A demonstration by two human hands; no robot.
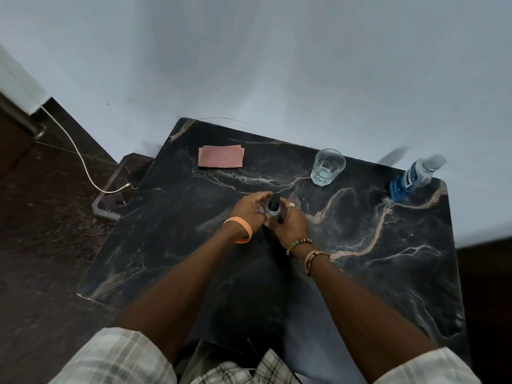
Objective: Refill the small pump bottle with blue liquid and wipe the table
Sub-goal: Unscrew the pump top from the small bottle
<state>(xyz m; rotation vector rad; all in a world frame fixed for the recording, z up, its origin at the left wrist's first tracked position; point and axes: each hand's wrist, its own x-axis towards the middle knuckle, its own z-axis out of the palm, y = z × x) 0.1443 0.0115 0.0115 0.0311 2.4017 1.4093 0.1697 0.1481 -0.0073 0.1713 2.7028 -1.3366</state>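
Two hands met at the middle of the table (360,273), with one small pump bottle (274,207) upright between them. The left hand (249,210) curled loosely beside it, fingers apart, and the right hand (291,225) wrapped around its lower body. Farther back stood one glass (327,167) of clear water near the far edge, one blue liquid bottle (415,177) at the far right corner, and one pink cloth (221,156) lying flat toward the far left corner. The top was dark veined marble against a pale wall (277,65). One white cable (80,156) trailed over the dark floor at left.
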